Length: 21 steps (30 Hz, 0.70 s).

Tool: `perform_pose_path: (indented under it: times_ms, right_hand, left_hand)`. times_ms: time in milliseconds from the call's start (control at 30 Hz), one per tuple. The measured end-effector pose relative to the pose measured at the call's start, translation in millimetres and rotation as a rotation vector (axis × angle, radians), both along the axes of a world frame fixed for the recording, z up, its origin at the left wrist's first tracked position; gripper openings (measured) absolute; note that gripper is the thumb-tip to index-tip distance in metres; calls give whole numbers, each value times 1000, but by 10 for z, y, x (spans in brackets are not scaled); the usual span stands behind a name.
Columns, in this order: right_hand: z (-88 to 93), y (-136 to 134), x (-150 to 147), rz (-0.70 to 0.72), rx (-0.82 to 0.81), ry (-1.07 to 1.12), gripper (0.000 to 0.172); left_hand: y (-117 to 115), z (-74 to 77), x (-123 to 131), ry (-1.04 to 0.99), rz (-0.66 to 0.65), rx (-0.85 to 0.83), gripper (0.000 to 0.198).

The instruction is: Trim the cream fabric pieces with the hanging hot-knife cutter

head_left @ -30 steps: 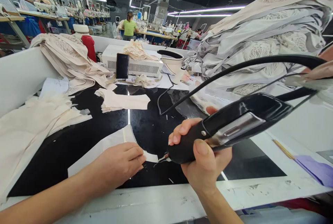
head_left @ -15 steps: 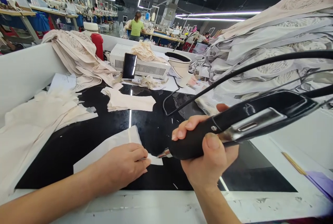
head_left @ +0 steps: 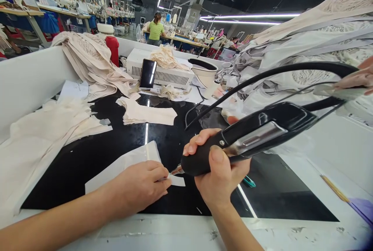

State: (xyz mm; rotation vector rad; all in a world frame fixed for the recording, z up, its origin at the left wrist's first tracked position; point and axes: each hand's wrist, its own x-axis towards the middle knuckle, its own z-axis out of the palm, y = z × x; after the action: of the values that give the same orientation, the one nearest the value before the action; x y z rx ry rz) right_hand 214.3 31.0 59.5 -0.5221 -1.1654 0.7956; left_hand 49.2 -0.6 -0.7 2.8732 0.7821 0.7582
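Note:
My right hand (head_left: 220, 173) is wrapped around a black corded hand tool (head_left: 262, 128), its thumb on the metal lever along the side. The tool's narrow metal tip (head_left: 177, 170) points left and reaches a white fabric piece (head_left: 122, 167), close to my left fingertips. With fingers pinched together, my left hand (head_left: 142, 183) holds the fabric's right part down on a black glossy board (head_left: 204, 200). The exact contact between tip and cloth is partly hidden by my fingers.
Cut beige pieces (head_left: 150, 115) lie behind. Fabric heaps (head_left: 37, 134) stand left, with more stacked (head_left: 314, 41) right. A phone (head_left: 148, 73) leans on a white vented box (head_left: 175, 78). The tool's cable (head_left: 276, 70) arches right, near another person's hand (head_left: 363, 76). A teal item (head_left: 249, 181) lies right.
My right hand and the tool have moved left and slightly down, the tip now nearer my left fingers. Another person's hand has come in at the right edge, by the cable.

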Motion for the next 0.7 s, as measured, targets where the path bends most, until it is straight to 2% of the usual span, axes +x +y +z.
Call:
perform_pose_path:
  times_ms: [300,533,700]
  right_hand:
    - [66,-44,139,-63,-9,4,44]
    - [15,-45,137,-72,-9,-28,34]
    - [64,-66,150,-52,-29,-22,32]
  left_hand:
    - [-5,62,17,23,0,57,27]
    - [-2,65,0,5,-5,20,16]
    - [8,36,-33,8,-22,-53,12]
